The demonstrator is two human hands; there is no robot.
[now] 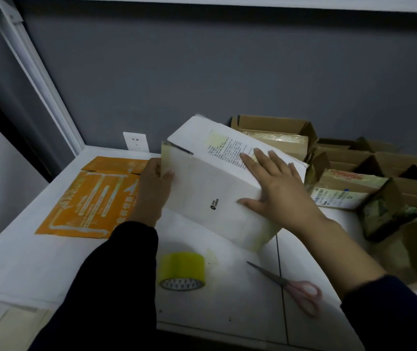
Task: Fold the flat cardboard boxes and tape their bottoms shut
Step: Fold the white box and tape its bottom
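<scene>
Box dead centre: the white box (210,188) stands tilted on the worktop (50,262). Its lower edge seems to rest there, and the rest is propped in the air. The left hand (151,188), at nine o'clock of the box, curls round the end flap (165,158) and pinches it. The right hand (273,183) lies flat on the upper face at two o'clock, fingers (250,160) straight and spread, pressing and gripping nothing.

Here's where I'd worry. That flat palm only pushes. If it slides on the smooth card, the box could roll off its edge or sag back flat. The pinched flap looks thin, and a hard tug might crease or tear it instead of bending it on the score. I can't tell from here whether the bottom is taped.

The tape roll (181,271) stands at six o'clock and the scissors (291,285) lie at five, both near but apart from the box. Letting go to reach for either may let the flaps spring open. A flat orange box (93,198) waits at nine o'clock. Brown boxes (278,133) crowd two to three o'clock, close enough for a swinging corner to knock.
</scene>
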